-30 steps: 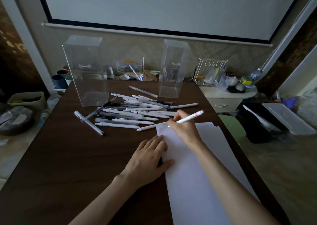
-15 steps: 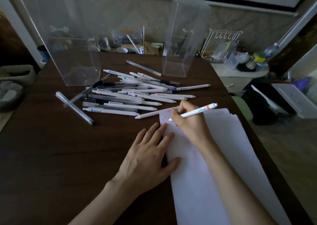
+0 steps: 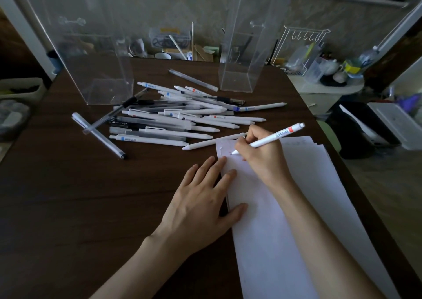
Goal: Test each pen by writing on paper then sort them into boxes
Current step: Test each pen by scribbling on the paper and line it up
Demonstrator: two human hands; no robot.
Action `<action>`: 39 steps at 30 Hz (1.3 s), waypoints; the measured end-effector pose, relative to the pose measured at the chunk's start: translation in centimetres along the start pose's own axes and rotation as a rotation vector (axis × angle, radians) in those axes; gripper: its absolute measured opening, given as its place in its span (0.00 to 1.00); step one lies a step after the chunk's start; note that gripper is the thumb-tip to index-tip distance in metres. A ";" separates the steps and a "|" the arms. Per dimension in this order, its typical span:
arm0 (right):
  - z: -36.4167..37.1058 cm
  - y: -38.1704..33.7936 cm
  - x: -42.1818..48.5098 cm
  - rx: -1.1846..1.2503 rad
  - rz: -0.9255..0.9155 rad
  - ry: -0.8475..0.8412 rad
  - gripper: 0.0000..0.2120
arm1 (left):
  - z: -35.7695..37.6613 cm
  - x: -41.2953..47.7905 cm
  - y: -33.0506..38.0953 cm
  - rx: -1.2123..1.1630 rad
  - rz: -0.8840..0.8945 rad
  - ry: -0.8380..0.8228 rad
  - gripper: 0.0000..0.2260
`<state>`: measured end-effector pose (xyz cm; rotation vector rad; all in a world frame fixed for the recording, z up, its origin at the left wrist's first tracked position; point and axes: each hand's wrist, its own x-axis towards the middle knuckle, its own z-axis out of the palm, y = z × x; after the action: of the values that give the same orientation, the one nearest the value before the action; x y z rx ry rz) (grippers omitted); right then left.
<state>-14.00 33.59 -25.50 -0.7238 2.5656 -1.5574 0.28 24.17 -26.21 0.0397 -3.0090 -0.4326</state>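
White pen (image 3: 274,136) pinched in right hand (image 3: 262,159), tip seemingly on paper (image 3: 274,230); left hand (image 3: 201,205) flat.

White pen (image 3: 271,137) with red label, white paper (image 3: 285,218), dark brown wood-grain table (image 3: 80,196), clear boxes (image 3: 239,70).

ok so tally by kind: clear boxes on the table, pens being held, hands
clear boxes: 2 (large box, narrow box)
held pen: 1
hands: 2 (left hand, right hand)
total: 5
loose pens in the pile overlap too much to count
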 end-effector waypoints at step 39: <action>-1.2 -1.1 -0.5 0.204 -0.069 -0.371 0.12 | -1.6 0.3 -1.3 -0.485 0.101 0.073 0.31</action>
<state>-13.50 34.34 -24.05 -0.9785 2.1053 -1.5057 0.16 22.46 -25.01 -0.1302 -2.7341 -1.1027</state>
